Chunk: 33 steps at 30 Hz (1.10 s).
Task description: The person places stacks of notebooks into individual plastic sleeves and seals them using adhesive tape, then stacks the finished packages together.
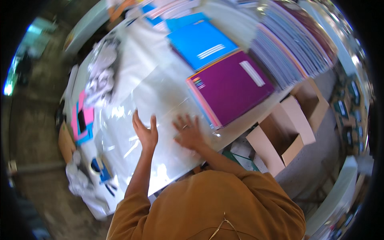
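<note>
A clear, shiny plastic sheet (120, 130) covers much of the white table in front of me. Over it my left hand (145, 132) is held with thumb and fingers apart, nothing in it. My right hand (189, 133), a little blurred, spreads its fingers palm down at or just above the sheet; whether it touches cannot be made out. Just beyond and right of that hand lies a stack of notebooks with a purple cover (236, 88) on top. A stack topped by a blue spiral notebook (202, 43) adjoins it on the far side.
Tall piles of notebooks (280, 52) stand at the far right. Open cardboard boxes (276, 134) sit beyond the table's right edge. Crumpled plastic (102, 68), pink and blue sheets with a dark object (83, 120), and a tape roll (96, 165) lie leftward. Another person's arm (118, 10) shows at the top.
</note>
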Each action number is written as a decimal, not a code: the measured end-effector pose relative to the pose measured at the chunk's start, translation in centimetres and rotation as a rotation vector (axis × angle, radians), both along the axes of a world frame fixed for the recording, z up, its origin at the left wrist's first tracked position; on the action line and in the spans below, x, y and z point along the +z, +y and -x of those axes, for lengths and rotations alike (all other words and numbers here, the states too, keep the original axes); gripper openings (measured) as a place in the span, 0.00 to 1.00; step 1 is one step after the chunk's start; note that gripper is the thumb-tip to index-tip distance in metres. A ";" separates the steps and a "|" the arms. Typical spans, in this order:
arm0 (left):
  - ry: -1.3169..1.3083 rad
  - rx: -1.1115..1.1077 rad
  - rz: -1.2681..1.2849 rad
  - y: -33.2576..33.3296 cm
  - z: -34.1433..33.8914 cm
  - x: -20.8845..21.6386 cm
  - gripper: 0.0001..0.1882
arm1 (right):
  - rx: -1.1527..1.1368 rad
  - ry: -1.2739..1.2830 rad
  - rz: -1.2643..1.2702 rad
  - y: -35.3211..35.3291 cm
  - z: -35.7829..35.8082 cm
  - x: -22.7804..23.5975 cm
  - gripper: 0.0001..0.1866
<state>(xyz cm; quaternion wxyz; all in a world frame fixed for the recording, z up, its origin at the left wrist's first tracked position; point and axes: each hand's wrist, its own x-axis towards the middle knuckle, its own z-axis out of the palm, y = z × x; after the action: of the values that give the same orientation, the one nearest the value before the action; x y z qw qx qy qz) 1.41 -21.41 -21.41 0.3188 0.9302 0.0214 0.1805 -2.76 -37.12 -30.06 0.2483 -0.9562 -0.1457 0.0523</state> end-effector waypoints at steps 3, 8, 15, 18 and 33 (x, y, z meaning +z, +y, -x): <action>0.494 0.149 -0.249 7.7 12.2 -4.8 0.44 | 0.056 -0.064 -0.003 0.4 0.1 0.3 0.38; 0.649 0.155 -0.434 10.9 20.3 -5.5 0.48 | 0.121 -0.111 0.086 -0.6 -0.1 -0.3 0.42; 0.598 0.237 -0.397 11.9 20.7 -6.0 0.49 | 0.052 -0.225 0.316 -5.7 2.3 1.7 0.37; 0.621 0.382 -0.343 10.4 21.7 -6.9 0.49 | 0.132 -0.243 0.305 -3.6 3.6 3.5 0.35; 0.643 0.437 -0.218 12.3 24.3 -6.6 0.42 | -0.266 -0.086 0.366 -1.2 -1.5 1.0 0.41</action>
<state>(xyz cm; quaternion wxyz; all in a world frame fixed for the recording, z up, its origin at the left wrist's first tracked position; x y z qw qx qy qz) -22.92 -9.09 -27.96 0.1495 0.9411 0.2981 -0.0551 -1.22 -38.31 -29.06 0.0690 -0.9975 -0.0167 0.0041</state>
